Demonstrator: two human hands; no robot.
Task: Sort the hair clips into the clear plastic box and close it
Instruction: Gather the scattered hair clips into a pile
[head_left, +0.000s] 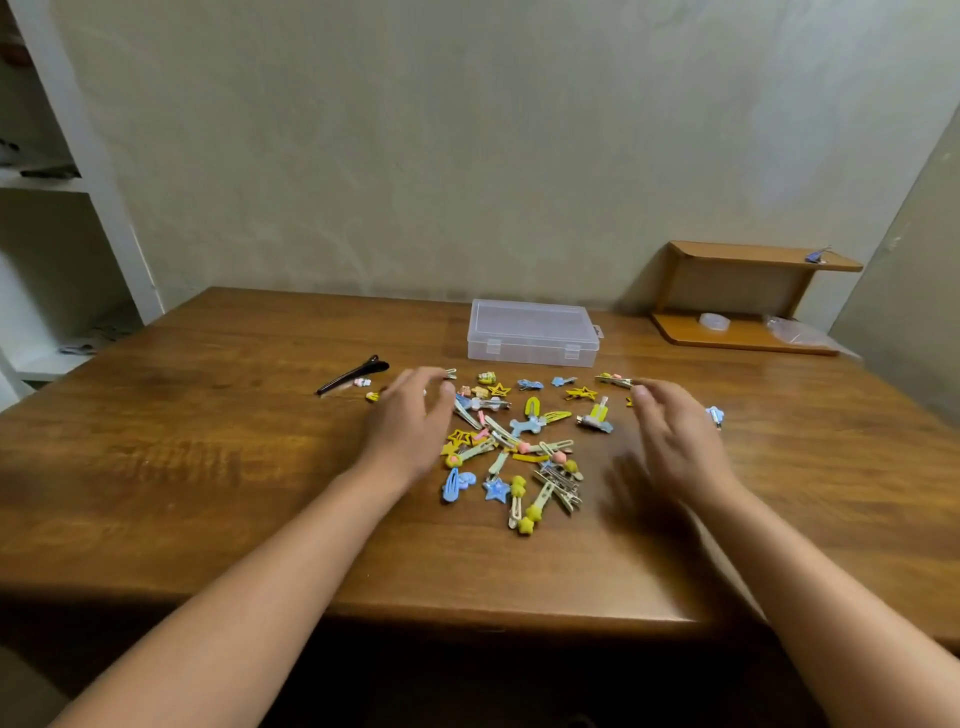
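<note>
Far left: white shelves (62, 182) against the wall, contents too blurred to name.

On the wooden table (208, 467), left of the main scatter: one long black clip (353, 375) lying flat, with two tiny pieces just beside it. It sits apart from the rest, probably a stray from when the lot was spread out.

Left hand (410, 421): palm down, fingers loosely spread, low over the left edge of the pile. Holding nothing that I can see. Fingertips blurred, so contact with the clips beneath is uncertain.

Centre: the hair clips (511, 447), a loose heap of yellow, blue and pink pieces, stars, snap clips and metal ones, some overlapping. All are on the table; none are in the box.

Behind the heap, near the wall: the clear plastic box (532, 332), lid down, two latches facing the person. It looks empty. It will likely need opening before anything goes in.

Right hand (675, 436): also palm down, fingers relaxed and slack, at the right edge of the pile, gripping nothing. A blue clip (715, 414) lies just past it.

The hands bracket the heap from both sides; my guess is they are placed to gather it.

Far right: a small wooden shelf (748, 296) on the table corner, with a small bluish item on top.
</note>
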